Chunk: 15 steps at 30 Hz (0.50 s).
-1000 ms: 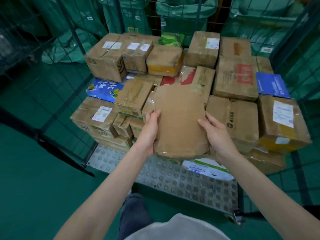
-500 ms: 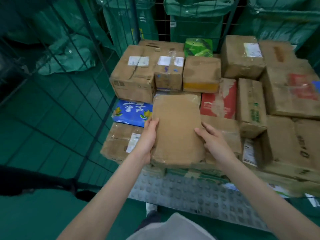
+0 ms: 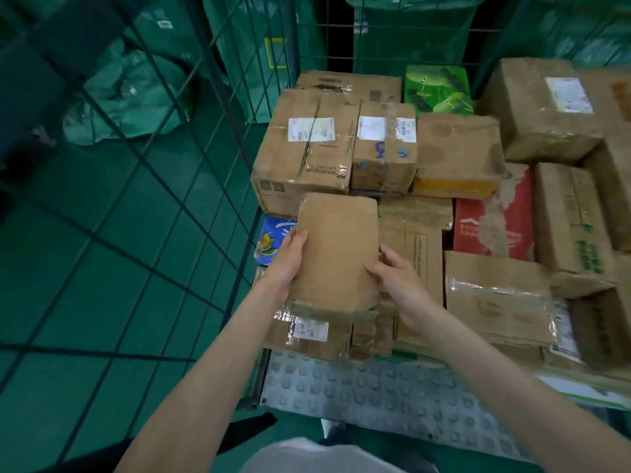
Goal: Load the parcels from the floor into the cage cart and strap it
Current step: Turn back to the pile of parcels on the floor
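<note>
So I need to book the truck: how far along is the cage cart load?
Well along: many boxes already sit stacked in the cage cart. In hand: both hands, left and right, hold a flat brown parcel over the front left of the stack. Left: setting it down, and strapping; no strap shows. Floor parcels are out of view.

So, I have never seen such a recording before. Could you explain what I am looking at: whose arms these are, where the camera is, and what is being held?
There is no machine here. A person wears one camera on the head, looking down at their own arms. The left hand and right hand grip the sides of a flat brown parcel, above other parcels. These are stacked in a cage cart with green wire walls and a studded metal floor. Among them are a blue packet, a red box and a green box.
</note>
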### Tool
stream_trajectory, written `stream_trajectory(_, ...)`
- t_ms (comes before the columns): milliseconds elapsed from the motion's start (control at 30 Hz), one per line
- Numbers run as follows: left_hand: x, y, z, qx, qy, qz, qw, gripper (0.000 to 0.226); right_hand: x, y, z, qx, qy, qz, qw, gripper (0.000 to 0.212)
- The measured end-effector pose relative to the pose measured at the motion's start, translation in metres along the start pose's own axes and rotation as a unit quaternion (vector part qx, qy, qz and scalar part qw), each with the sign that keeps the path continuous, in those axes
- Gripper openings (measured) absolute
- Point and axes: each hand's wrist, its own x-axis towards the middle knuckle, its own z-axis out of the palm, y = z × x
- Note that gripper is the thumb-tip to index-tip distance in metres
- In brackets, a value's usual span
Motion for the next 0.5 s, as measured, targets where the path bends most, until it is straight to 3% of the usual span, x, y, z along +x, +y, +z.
stream_trajectory(200,0.014,-0.021,-0.012,-0.093,0.043,-0.065,0.993,0.049,0.024,0.002,0.017,-0.072,-0.042,-0.027,0.996,0.048)
stream_trajectory(333,0.017,-0.038,-0.014,-0.178,0.118,-0.028,0.977,0.049,0.05,-0.011,0.032,-0.127,-0.095,-0.049,0.986,0.056)
stream_trajectory(500,0.025,-0.049,0.001,-0.221,0.172,-0.009,0.96,0.071,0.096,-0.027,0.036,-0.182,-0.138,-0.036,0.973,0.055)
